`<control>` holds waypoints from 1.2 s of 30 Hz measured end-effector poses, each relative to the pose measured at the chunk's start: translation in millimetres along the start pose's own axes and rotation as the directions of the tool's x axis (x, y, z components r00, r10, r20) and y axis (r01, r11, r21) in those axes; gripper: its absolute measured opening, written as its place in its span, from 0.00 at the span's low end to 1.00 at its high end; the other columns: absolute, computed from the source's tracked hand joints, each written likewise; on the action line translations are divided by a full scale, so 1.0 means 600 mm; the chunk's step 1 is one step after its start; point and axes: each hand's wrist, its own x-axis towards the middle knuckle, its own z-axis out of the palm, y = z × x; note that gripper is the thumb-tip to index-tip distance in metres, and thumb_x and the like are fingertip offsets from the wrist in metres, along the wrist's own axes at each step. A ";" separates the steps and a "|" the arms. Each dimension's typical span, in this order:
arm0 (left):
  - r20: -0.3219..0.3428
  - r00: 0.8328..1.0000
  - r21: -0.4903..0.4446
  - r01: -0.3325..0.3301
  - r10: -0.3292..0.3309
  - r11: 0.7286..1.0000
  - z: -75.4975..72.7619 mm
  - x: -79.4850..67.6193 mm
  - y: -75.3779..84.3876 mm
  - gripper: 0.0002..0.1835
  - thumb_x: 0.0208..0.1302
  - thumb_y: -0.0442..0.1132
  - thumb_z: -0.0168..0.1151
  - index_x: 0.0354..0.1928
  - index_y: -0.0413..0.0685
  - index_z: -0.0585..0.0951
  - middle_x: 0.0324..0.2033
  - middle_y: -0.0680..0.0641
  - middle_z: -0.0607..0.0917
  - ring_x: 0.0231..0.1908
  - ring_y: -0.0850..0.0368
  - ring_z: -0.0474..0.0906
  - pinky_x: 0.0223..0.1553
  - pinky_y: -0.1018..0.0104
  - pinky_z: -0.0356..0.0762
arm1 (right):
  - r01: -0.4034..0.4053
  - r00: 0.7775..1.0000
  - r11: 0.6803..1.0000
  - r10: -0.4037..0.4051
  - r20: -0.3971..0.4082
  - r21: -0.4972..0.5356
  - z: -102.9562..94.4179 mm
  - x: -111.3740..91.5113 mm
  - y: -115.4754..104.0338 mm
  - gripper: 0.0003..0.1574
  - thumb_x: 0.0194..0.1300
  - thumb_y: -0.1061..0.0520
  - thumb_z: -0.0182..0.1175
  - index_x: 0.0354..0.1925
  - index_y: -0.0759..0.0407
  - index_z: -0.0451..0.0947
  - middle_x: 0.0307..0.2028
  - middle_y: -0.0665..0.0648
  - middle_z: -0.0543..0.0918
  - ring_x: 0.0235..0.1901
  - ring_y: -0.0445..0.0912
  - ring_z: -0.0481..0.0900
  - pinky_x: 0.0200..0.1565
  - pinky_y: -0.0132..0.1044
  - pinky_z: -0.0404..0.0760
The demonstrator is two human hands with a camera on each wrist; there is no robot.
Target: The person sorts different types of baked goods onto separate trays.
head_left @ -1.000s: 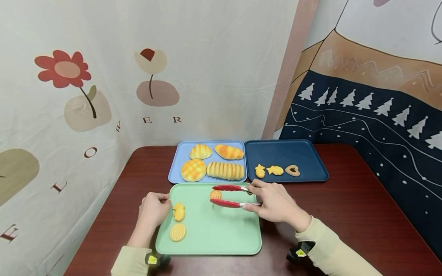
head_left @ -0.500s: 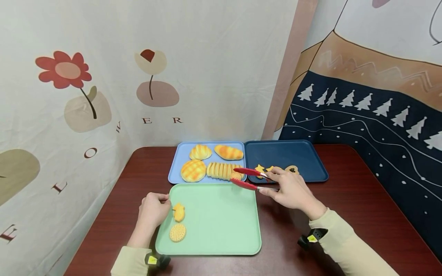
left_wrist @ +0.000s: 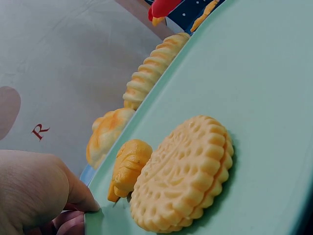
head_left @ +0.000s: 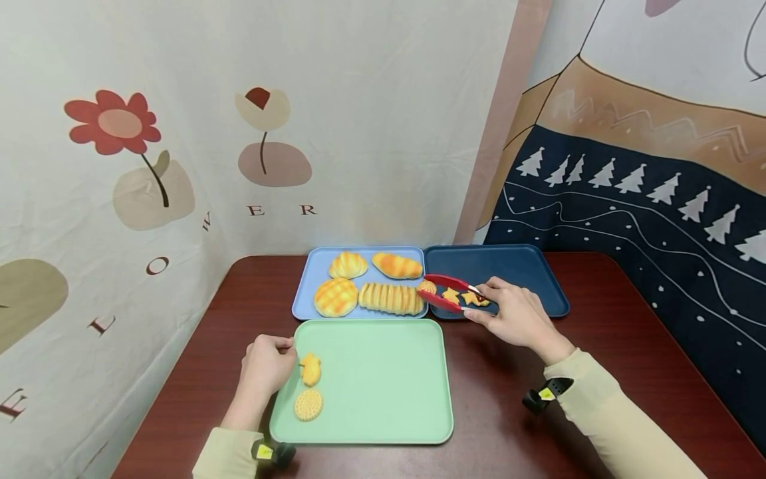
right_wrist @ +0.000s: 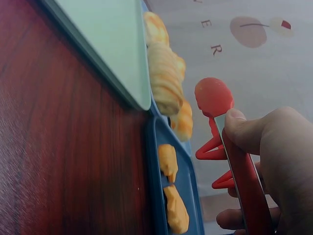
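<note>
My left hand (head_left: 266, 362) pinches the left rim of the green tray (head_left: 383, 379). Near it on that tray lie a small yellow shaped cookie (head_left: 310, 369) and a round scalloped biscuit (left_wrist: 183, 176). With my right hand (head_left: 517, 316) I hold red-tipped tongs (right_wrist: 244, 181). Between the tong tips is a small round swirl cookie (head_left: 427, 287), over the border of the light blue tray (head_left: 302, 299) and the navy tray (head_left: 479, 261). A star-shaped cookie (head_left: 451, 295) and a fish-shaped cookie (head_left: 471, 299) show beyond the tongs; the heart cookie is hidden behind my right hand.
On the light blue tray sit several breads: a croissant-like one (head_left: 348, 265), an oval one (head_left: 397, 265), a round one (head_left: 336, 297) and a ridged loaf (head_left: 391, 298). All three trays stand close together on a dark red-brown table (head_left: 509, 412), with printed curtains behind.
My right hand has carried the swirl cookie in the tongs from above the green tray, away and rightward to the navy tray's left edge. My left hand has stayed at the green rim.
</note>
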 end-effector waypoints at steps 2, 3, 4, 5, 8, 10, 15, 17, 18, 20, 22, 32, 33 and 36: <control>0.002 1.000 -0.003 -0.001 0.001 1.000 0.000 0.000 0.000 0.17 0.65 0.35 0.62 0.51 0.40 0.92 0.49 0.37 0.90 0.32 0.49 0.83 0.29 0.56 0.74 | -0.019 1.000 1.000 0.019 0.004 -0.002 0.000 0.004 0.005 0.44 0.65 0.33 0.72 0.65 0.63 0.83 0.52 0.57 0.83 0.41 0.51 0.79 0.39 0.48 0.81; 0.001 1.000 -0.003 -0.002 0.002 1.000 0.000 0.000 0.001 0.17 0.64 0.35 0.62 0.51 0.40 0.92 0.49 0.37 0.90 0.32 0.49 0.83 0.29 0.56 0.74 | -0.029 1.000 1.000 0.029 0.007 -0.004 0.000 0.007 0.008 0.44 0.65 0.33 0.72 0.65 0.63 0.83 0.52 0.58 0.83 0.41 0.51 0.79 0.38 0.47 0.81; 0.001 1.000 -0.003 -0.001 0.001 1.000 -0.001 0.000 0.001 0.17 0.64 0.35 0.62 0.51 0.40 0.92 0.49 0.37 0.90 0.31 0.49 0.83 0.29 0.56 0.74 | -0.040 0.999 0.999 0.040 0.011 -0.005 0.000 0.009 0.011 0.44 0.65 0.33 0.72 0.65 0.63 0.83 0.52 0.58 0.83 0.41 0.51 0.78 0.37 0.47 0.81; 0.000 1.000 -0.004 -0.002 0.002 1.000 -0.001 0.000 0.001 0.17 0.64 0.35 0.62 0.51 0.40 0.92 0.49 0.37 0.90 0.31 0.49 0.83 0.29 0.56 0.74 | -0.049 0.999 0.999 0.049 0.015 -0.003 0.000 0.011 0.014 0.44 0.65 0.33 0.71 0.65 0.63 0.83 0.51 0.58 0.83 0.40 0.51 0.78 0.36 0.46 0.80; 0.002 1.000 -0.004 0.002 -0.002 1.000 0.000 0.000 0.002 0.17 0.64 0.35 0.62 0.50 0.40 0.92 0.49 0.37 0.90 0.31 0.49 0.82 0.29 0.56 0.74 | -0.078 0.996 0.997 0.078 0.031 0.001 0.002 0.018 0.024 0.45 0.66 0.32 0.70 0.65 0.64 0.83 0.50 0.58 0.83 0.37 0.50 0.77 0.32 0.42 0.78; 0.005 1.000 -0.005 0.007 -0.007 1.000 0.000 0.000 0.002 0.17 0.64 0.35 0.62 0.51 0.40 0.92 0.49 0.37 0.90 0.31 0.49 0.82 0.29 0.56 0.73 | -0.094 0.995 0.996 0.093 0.045 0.004 0.003 0.022 0.031 0.46 0.66 0.30 0.69 0.65 0.64 0.83 0.50 0.58 0.83 0.36 0.49 0.77 0.30 0.41 0.77; 0.007 1.000 -0.005 0.012 -0.012 1.000 0.000 0.001 0.003 0.17 0.64 0.35 0.63 0.51 0.40 0.92 0.49 0.37 0.90 0.30 0.50 0.81 0.28 0.57 0.73 | -0.127 0.989 0.992 0.127 0.070 0.004 0.007 0.032 0.048 0.46 0.68 0.30 0.68 0.65 0.64 0.82 0.50 0.59 0.82 0.35 0.50 0.76 0.29 0.41 0.76; 0.009 1.000 -0.004 0.012 -0.012 1.000 0.000 0.001 0.002 0.17 0.64 0.35 0.63 0.51 0.40 0.92 0.49 0.37 0.90 0.31 0.49 0.81 0.28 0.57 0.73 | -0.140 0.987 0.990 0.139 0.076 0.003 0.008 0.036 0.055 0.45 0.68 0.31 0.68 0.66 0.64 0.82 0.51 0.59 0.82 0.35 0.50 0.76 0.30 0.42 0.76; 0.011 1.000 -0.004 0.011 -0.011 1.000 0.000 0.001 0.002 0.17 0.64 0.36 0.63 0.51 0.40 0.92 0.49 0.37 0.90 0.31 0.49 0.82 0.28 0.57 0.74 | -0.147 0.986 0.989 0.146 0.079 0.003 0.009 0.037 0.057 0.45 0.68 0.31 0.68 0.66 0.64 0.82 0.51 0.60 0.82 0.35 0.51 0.76 0.30 0.42 0.76; 0.015 1.000 -0.007 0.010 -0.010 1.000 -0.001 0.002 0.001 0.17 0.65 0.36 0.63 0.51 0.40 0.92 0.49 0.36 0.90 0.32 0.49 0.82 0.28 0.56 0.74 | -0.161 0.983 0.987 0.161 0.087 0.000 0.010 0.041 0.062 0.46 0.68 0.31 0.68 0.66 0.65 0.82 0.52 0.61 0.82 0.35 0.52 0.76 0.31 0.43 0.77; 0.017 1.000 -0.008 0.008 -0.008 1.000 -0.001 0.002 0.001 0.17 0.65 0.36 0.63 0.51 0.40 0.92 0.50 0.36 0.90 0.32 0.49 0.83 0.28 0.56 0.74 | -0.174 0.980 0.985 0.173 0.096 -0.003 0.011 0.044 0.067 0.46 0.69 0.31 0.67 0.66 0.66 0.81 0.54 0.62 0.82 0.37 0.52 0.76 0.32 0.44 0.77; 0.011 1.000 -0.004 0.010 -0.010 1.000 -0.002 -0.001 0.003 0.17 0.65 0.36 0.63 0.52 0.40 0.92 0.50 0.36 0.90 0.31 0.49 0.82 0.28 0.57 0.73 | -0.250 0.959 0.968 0.249 0.139 -0.010 0.011 0.054 0.090 0.50 0.69 0.29 0.65 0.68 0.67 0.79 0.55 0.65 0.82 0.41 0.55 0.78 0.38 0.50 0.80; 0.011 1.000 -0.005 0.012 -0.012 1.000 -0.002 -0.002 0.003 0.17 0.65 0.36 0.63 0.52 0.40 0.92 0.50 0.36 0.90 0.30 0.49 0.82 0.27 0.57 0.74 | -0.255 0.957 0.967 0.254 0.141 -0.011 0.011 0.054 0.091 0.50 0.69 0.28 0.65 0.68 0.67 0.79 0.55 0.65 0.82 0.42 0.56 0.78 0.39 0.51 0.80; 0.013 1.000 -0.010 0.011 -0.011 1.000 -0.002 -0.002 0.004 0.17 0.65 0.36 0.63 0.52 0.40 0.91 0.50 0.36 0.90 0.29 0.50 0.81 0.26 0.57 0.73 | -0.268 0.953 0.963 0.267 0.144 -0.016 0.011 0.055 0.095 0.51 0.69 0.28 0.64 0.68 0.68 0.79 0.56 0.66 0.81 0.44 0.57 0.77 0.42 0.53 0.80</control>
